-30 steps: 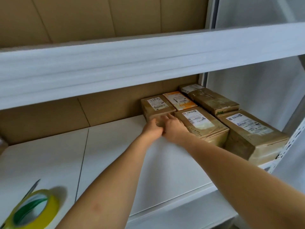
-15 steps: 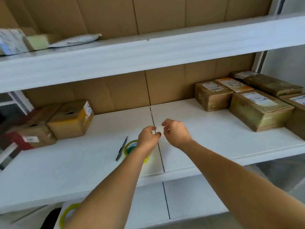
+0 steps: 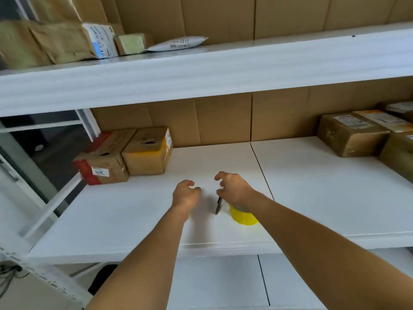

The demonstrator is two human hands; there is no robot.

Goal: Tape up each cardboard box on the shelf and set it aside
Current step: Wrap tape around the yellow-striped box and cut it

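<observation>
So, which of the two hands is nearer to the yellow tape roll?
Right. The right hand hovers directly above the yellow tape roll, partly covering it. The left hand is off to its left, beyond the dark pen.

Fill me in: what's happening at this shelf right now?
A person is reaching both bare hands over the white shelf, holding nothing. The left hand and right hand hover with fingers loosely curled, heading toward two cardboard boxes at the left end. A yellow tape roll and a dark pen-like tool lie on the shelf under the right wrist. More boxes, wrapped in tape, sit at the right.
</observation>
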